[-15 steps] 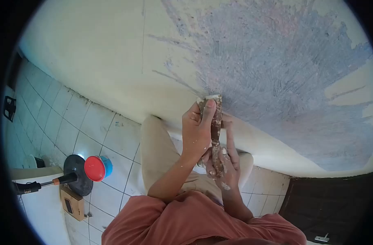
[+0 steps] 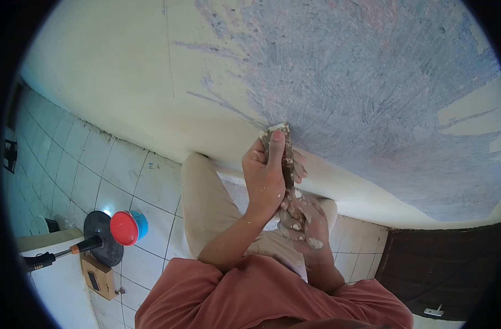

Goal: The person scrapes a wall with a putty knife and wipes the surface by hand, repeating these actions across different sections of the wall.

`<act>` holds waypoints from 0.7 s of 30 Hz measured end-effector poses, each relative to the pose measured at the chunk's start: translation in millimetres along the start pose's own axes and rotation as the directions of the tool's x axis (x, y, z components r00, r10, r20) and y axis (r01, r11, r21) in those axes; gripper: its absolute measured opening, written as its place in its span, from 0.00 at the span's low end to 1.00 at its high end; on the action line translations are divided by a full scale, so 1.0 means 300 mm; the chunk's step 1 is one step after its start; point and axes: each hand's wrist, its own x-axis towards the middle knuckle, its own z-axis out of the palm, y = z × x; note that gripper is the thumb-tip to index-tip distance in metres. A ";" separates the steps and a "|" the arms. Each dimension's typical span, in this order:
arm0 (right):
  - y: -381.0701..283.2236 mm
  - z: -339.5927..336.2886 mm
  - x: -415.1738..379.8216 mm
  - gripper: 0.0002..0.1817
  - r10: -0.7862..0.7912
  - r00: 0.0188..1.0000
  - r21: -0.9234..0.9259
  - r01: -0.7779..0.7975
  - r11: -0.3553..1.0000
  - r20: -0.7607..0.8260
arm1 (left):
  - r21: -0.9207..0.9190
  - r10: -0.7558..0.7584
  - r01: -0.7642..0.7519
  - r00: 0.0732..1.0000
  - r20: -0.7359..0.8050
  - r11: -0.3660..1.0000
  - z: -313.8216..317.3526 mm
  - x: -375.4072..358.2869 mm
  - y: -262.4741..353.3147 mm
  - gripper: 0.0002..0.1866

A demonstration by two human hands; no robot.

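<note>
Head view: both hands, left [image 2: 264, 175] and right [image 2: 302, 219], clasp scraper [image 2: 287, 159] against wall [image 2: 371, 82].

Wall [image 2: 124, 82] cream, smooth at left; large grey-blue scraped patch [image 2: 371, 82] with radiating streaks at centre and right, cream strips showing at right edge. Thin vertical line runs down cream part. Floor [image 2: 91, 164] of pale square tiles with dark grout, dirt along wall foot. Red-lidded blue tub [image 2: 127, 227] on floor beside black round object [image 2: 99, 236]. Small wooden block [image 2: 99, 277] near it. Dark brown panel [image 2: 442, 268] at lower right. Daylight bright, even
</note>
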 end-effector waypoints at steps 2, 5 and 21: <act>-0.020 0.036 0.021 0.10 -0.023 1.000 -0.080 0.022 0.997 -0.005 | -0.012 0.069 -0.070 0.996 -0.052 0.997 0.005 0.017 -0.007 0.17; 0.008 -0.001 -0.002 0.12 -0.033 0.999 -0.134 0.030 0.990 -0.022 | 0.041 -0.026 0.027 0.999 -0.020 0.999 -0.002 -0.002 -0.007 0.17; 0.014 0.030 0.060 0.14 -0.066 0.993 -0.096 0.076 0.992 0.099 | 0.055 0.005 -0.003 0.999 -0.034 0.998 -0.007 0.027 0.016 0.17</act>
